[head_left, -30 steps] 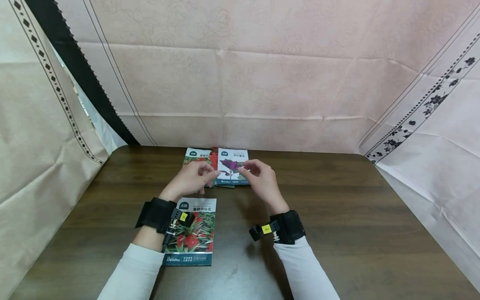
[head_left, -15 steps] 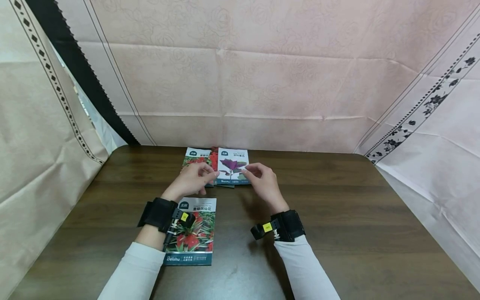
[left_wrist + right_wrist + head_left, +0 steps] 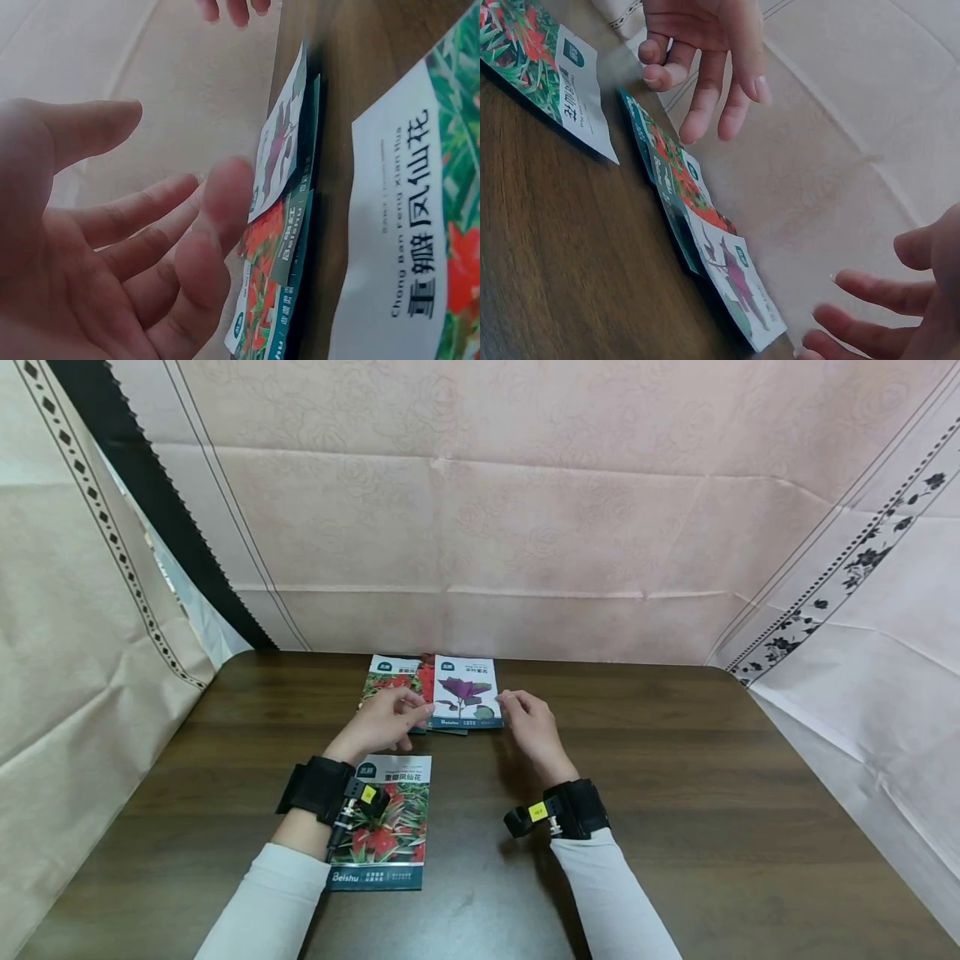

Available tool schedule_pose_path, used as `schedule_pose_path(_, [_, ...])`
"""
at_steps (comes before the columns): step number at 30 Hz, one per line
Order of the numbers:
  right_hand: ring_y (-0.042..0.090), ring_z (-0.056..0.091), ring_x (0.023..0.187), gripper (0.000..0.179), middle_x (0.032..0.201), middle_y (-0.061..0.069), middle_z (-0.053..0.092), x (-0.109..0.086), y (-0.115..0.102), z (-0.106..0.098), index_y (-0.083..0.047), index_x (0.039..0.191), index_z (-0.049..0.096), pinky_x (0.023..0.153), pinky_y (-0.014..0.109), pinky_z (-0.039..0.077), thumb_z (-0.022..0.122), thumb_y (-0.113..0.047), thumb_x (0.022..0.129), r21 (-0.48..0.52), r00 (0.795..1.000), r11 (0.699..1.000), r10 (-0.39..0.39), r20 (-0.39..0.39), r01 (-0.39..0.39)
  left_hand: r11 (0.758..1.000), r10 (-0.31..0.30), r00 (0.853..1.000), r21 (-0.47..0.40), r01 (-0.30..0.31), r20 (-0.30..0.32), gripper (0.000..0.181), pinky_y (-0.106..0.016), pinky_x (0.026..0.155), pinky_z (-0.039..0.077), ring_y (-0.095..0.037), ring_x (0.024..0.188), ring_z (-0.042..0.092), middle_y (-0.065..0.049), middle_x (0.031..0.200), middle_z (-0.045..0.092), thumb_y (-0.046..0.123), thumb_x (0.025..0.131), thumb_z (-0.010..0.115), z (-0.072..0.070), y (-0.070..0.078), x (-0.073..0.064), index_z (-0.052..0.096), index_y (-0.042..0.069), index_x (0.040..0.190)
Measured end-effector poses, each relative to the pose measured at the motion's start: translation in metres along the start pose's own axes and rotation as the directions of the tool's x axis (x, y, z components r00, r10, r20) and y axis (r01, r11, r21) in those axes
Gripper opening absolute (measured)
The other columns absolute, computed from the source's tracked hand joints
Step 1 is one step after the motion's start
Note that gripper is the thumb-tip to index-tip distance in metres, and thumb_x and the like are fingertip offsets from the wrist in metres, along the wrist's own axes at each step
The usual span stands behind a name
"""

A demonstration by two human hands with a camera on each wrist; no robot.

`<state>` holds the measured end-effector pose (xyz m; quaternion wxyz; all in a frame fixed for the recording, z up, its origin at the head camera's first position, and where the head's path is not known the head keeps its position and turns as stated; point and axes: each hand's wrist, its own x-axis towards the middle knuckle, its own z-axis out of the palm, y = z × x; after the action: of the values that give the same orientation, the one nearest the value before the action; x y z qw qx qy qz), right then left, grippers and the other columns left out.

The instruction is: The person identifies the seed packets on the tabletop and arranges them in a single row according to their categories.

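Observation:
A seed packet with a purple plant (image 3: 463, 692) lies at the table's far edge, on top of other packets. A red-flowered packet (image 3: 390, 674) in that pile shows to its left. My left hand (image 3: 384, 720) hovers at the pile's left front, fingers loosely bent and thumb apart; nothing is between them in the left wrist view. My right hand (image 3: 531, 727) is just right of the purple-plant packet. In the right wrist view its fingers (image 3: 881, 292) are spread and hold nothing. Nearer me, another red-flowered packet (image 3: 390, 822) lies flat, partly hidden by my left wrist.
The brown wooden table (image 3: 675, 810) extends to both sides. A pale cloth (image 3: 480, 527) hangs behind it, with more cloth at left and right. Both wrists wear black straps (image 3: 585, 808) with small cameras.
My right hand has drawn back to the right, off the right edge of the purple-plant packet. The left hand and the packets have hardly moved.

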<state>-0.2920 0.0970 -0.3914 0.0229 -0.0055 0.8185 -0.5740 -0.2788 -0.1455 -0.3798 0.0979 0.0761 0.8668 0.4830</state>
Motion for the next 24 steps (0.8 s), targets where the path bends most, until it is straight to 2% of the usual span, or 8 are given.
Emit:
schedule_pose_path(4, [0.023, 0.045, 0.118, 0.038, 0.131, 0.001, 0.049, 0.0028, 0.0037, -0.0019, -0.011, 0.112, 0.061, 0.096, 0.042, 0.042, 0.040, -0.039, 0.097, 0.103, 0.999, 0.993, 0.049, -0.005, -0.048, 0.999, -0.020, 1.000, -0.025, 0.020, 0.007, 0.039, -0.036, 0.058, 0.051, -0.030, 0.065, 0.063, -0.014, 0.106, 0.063, 0.045, 0.090, 0.051, 0.0005, -0.0030, 0.0017, 0.051, 0.015, 0.116])
schedule_pose_path(8, [0.029, 0.042, 0.120, 0.042, 0.130, 0.005, 0.047, 0.0043, 0.0067, -0.0040, -0.008, 0.115, 0.059, 0.100, 0.045, 0.039, 0.039, -0.040, 0.097, 0.172, 0.997, 0.982, 0.076, -0.005, -0.074, 0.998, -0.044, 0.999, -0.051, 0.045, 0.014, 0.044, -0.037, 0.059, 0.051, -0.032, 0.068, 0.064, -0.014, 0.109, 0.062, 0.049, 0.089, 0.051, 0.0018, -0.0046, 0.0035, 0.048, 0.017, 0.118])
schedule_pose_path(13, [0.028, 0.042, 0.120, 0.042, 0.130, 0.004, 0.046, 0.0045, 0.0078, -0.0043, -0.008, 0.116, 0.058, 0.100, 0.045, 0.039, 0.039, -0.040, 0.097, 0.190, 0.996, 0.978, 0.092, 0.006, -0.092, 0.995, -0.062, 0.998, -0.082, 0.063, 0.018, 0.044, -0.037, 0.059, 0.051, -0.030, 0.066, 0.064, -0.014, 0.112, 0.061, 0.048, 0.089, 0.051, 0.0037, -0.0059, 0.0050, 0.047, 0.017, 0.119])
schedule_pose_path(24, [0.026, 0.043, 0.122, 0.041, 0.134, 0.002, 0.043, 0.0060, 0.0089, -0.0018, -0.010, 0.119, 0.057, 0.099, 0.040, 0.041, 0.041, -0.041, 0.096, 0.185, 0.981, 0.963, 0.195, 0.025, -0.196, 0.982, -0.116, 0.993, -0.146, 0.117, 0.014, 0.048, -0.038, 0.060, 0.051, -0.023, 0.061, 0.063, -0.013, 0.116, 0.059, 0.048, 0.090, 0.050, 0.0100, -0.0106, 0.0093, 0.043, 0.016, 0.124])
